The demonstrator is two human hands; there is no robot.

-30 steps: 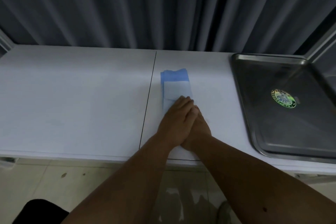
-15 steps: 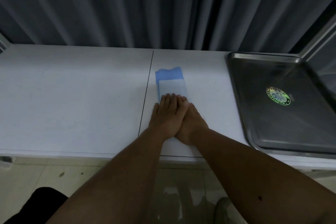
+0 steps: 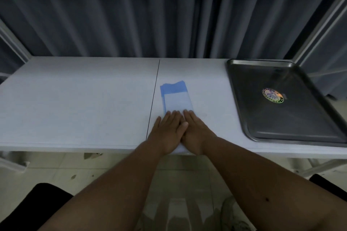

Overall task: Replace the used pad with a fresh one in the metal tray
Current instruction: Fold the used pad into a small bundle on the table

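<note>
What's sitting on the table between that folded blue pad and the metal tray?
Nothing: the head view shows only bare white table between the folded blue pad and the metal tray.

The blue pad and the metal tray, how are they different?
The blue pad is soft, folded and light blue and white; the metal tray is hard, dark and shiny, with a raised rim.
The pad is narrow and small; the tray is much wider.
The left hand and right hand press flat on the pad; nothing touches the tray, which holds only a round sticker.
Both lie flat on the white table.
</note>
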